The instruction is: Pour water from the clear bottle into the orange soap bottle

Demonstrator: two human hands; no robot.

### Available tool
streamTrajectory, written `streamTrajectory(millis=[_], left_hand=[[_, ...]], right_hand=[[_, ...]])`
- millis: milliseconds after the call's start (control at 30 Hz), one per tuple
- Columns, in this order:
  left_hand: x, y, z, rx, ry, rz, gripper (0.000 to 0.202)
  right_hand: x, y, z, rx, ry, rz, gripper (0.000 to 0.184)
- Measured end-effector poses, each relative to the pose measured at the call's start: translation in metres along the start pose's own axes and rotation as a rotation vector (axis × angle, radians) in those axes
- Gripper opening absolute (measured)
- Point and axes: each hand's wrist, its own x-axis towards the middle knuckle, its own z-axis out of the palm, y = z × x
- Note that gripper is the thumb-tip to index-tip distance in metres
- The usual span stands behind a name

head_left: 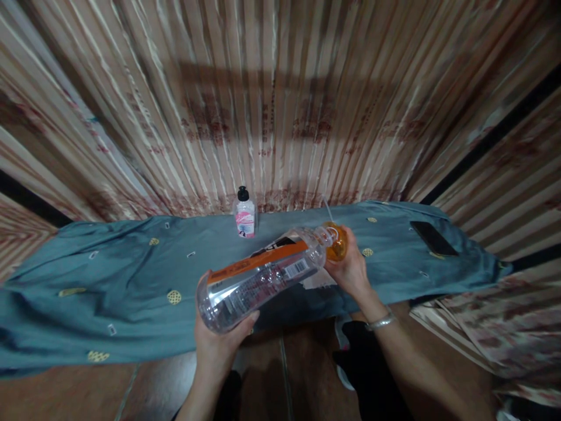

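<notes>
I hold a clear plastic bottle point(258, 278) with an orange label, tilted almost flat, its base toward me. My left hand point(219, 342) cups the bottle's base from below, fingers wrapped round it. My right hand point(348, 269) is closed on the orange cap point(338, 245) at the bottle's neck, over a table draped in blue-green cloth point(131, 280). A thin clear tube pokes up from the cap. A white scrap lies on the cloth under the bottle's neck.
A small bottle with a black cap and pink label point(244, 215) stands at the table's far edge against the striped curtain point(280, 99). A dark phone point(433, 238) lies at the right of the cloth. Brown floor and a shoe show below.
</notes>
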Motion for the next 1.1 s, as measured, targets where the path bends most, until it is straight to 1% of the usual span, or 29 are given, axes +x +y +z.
streamTrajectory(millis=[200, 533, 700, 833, 1000, 1100], left_hand=[[0.0, -0.003, -0.001, 0.006, 0.006, -0.009, 0.124], [-0.001, 0.002, 0.0, -0.035, -0.005, -0.01, 0.121], [0.0, -0.003, -0.001, -0.022, -0.01, -0.018, 0.125], [0.001, -0.008, -0.001, 0.001, 0.014, 0.002, 0.119], [0.002, -0.01, -0.001, -0.006, 0.001, 0.015, 0.12], [0.003, -0.011, 0.0, -0.023, 0.014, 0.014, 0.116]], right_hand=[[0.0, 0.0, 0.0, -0.008, 0.006, -0.016, 0.106], [-0.001, 0.005, 0.004, -0.01, 0.01, -0.031, 0.108], [-0.002, 0.005, 0.006, -0.008, 0.022, -0.039, 0.108], [-0.001, 0.005, 0.006, -0.012, 0.016, -0.047, 0.106], [0.0, 0.005, 0.005, -0.016, 0.005, -0.043, 0.106], [0.0, 0.005, 0.005, -0.008, -0.011, -0.031, 0.107]])
